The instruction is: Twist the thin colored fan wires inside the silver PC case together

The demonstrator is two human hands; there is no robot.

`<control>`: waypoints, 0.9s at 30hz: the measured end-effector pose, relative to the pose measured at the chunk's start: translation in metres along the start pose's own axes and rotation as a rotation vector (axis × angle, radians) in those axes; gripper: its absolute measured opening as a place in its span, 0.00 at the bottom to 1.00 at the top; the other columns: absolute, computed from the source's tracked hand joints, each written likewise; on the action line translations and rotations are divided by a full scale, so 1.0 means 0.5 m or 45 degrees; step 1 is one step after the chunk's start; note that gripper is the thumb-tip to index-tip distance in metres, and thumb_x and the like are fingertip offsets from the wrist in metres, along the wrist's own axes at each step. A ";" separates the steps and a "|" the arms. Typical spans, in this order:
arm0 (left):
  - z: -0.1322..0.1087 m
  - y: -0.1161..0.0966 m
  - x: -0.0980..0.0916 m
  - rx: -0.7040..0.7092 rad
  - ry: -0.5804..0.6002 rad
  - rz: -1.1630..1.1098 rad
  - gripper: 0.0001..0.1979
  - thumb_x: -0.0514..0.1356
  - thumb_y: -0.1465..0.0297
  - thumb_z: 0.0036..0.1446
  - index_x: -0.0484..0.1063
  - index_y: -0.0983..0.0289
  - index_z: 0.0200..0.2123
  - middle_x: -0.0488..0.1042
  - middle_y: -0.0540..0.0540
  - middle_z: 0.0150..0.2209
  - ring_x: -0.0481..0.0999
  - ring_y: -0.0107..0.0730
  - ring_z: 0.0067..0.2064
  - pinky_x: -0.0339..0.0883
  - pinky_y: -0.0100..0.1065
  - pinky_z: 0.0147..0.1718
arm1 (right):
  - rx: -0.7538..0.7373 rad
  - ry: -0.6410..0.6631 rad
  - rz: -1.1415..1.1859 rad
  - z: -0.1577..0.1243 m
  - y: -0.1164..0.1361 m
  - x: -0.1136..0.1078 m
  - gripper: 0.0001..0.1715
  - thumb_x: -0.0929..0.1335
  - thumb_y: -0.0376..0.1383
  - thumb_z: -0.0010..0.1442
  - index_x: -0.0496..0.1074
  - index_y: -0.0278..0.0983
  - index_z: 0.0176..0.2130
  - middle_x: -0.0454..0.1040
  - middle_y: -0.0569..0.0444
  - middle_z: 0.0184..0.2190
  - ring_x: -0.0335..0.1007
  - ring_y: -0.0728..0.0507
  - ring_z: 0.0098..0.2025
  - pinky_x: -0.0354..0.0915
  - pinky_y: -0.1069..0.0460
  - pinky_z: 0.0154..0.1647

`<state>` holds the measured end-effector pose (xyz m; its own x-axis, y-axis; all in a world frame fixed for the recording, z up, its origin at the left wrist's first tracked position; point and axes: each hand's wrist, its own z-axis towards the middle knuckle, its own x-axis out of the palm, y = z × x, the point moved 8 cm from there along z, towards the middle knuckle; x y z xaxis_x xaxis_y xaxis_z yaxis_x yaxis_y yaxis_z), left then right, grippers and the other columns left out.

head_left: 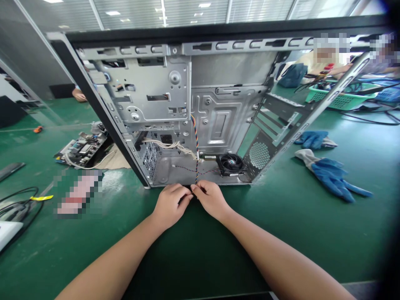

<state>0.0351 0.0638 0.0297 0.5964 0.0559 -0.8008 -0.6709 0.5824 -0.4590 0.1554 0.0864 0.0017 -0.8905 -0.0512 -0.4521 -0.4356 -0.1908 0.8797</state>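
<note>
An open computer case (233, 62) stands on the table with its inside facing me. A twisted multicoloured cable (196, 141) hangs from the drive cage (146, 89) down to my fingers. At the case's bottom front edge, my left hand (173, 205) and my right hand (213, 200) meet, both pinched around the cable's lower end. The fingers hide that end. Behind them, on the case floor, lie a black cooling fan (231, 163) with a thin wire and a green memory stick (208, 157). A bundle of white wires (175, 144) runs in from the left.
Left of the case lie a circuit board (83, 148), a blurred pink object (79, 193) and black cables (18, 208). Blue gloves (333, 175) and a green basket (342, 98) of cables are on the right. Other people sit behind; one hand (79, 95) shows at left.
</note>
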 end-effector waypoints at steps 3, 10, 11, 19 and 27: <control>0.001 0.004 -0.001 -0.042 0.004 -0.068 0.07 0.56 0.70 0.60 0.71 0.63 0.30 0.72 0.52 0.29 0.70 0.32 0.33 0.61 0.33 0.35 | 0.005 0.037 0.024 0.000 -0.002 0.004 0.20 0.62 0.40 0.61 0.58 0.38 0.20 0.59 0.60 0.17 0.54 0.50 0.22 0.50 0.53 0.24; 0.005 0.027 0.008 -0.255 0.075 -0.422 0.07 0.58 0.70 0.58 0.71 0.64 0.28 0.73 0.49 0.27 0.70 0.27 0.29 0.62 0.29 0.32 | 0.009 0.074 0.130 0.001 0.000 0.008 0.18 0.61 0.39 0.61 0.58 0.38 0.21 0.61 0.59 0.18 0.56 0.50 0.22 0.53 0.54 0.25; 0.005 0.030 0.010 -0.280 0.089 -0.463 0.07 0.58 0.69 0.58 0.71 0.64 0.28 0.73 0.49 0.27 0.70 0.27 0.29 0.62 0.29 0.31 | 0.008 0.078 0.145 0.001 0.001 0.008 0.18 0.61 0.39 0.61 0.58 0.38 0.21 0.61 0.59 0.18 0.57 0.50 0.22 0.53 0.54 0.25; 0.005 0.018 0.000 -0.188 0.024 -0.330 0.07 0.58 0.70 0.58 0.71 0.63 0.28 0.73 0.50 0.27 0.71 0.28 0.30 0.61 0.30 0.32 | 0.009 0.020 0.101 0.001 0.000 0.002 0.20 0.62 0.41 0.60 0.56 0.39 0.20 0.56 0.61 0.17 0.52 0.50 0.22 0.50 0.54 0.24; 0.003 0.012 -0.008 -0.104 -0.039 -0.216 0.06 0.58 0.70 0.58 0.72 0.62 0.29 0.72 0.50 0.27 0.71 0.29 0.31 0.62 0.31 0.33 | 0.017 -0.048 0.058 0.003 -0.004 -0.006 0.21 0.63 0.42 0.59 0.56 0.38 0.19 0.54 0.62 0.17 0.50 0.50 0.22 0.48 0.53 0.24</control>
<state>0.0294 0.0684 0.0308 0.7165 -0.0121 -0.6975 -0.5923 0.5178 -0.6173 0.1588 0.0883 0.0013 -0.9136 -0.0228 -0.4060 -0.3960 -0.1762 0.9012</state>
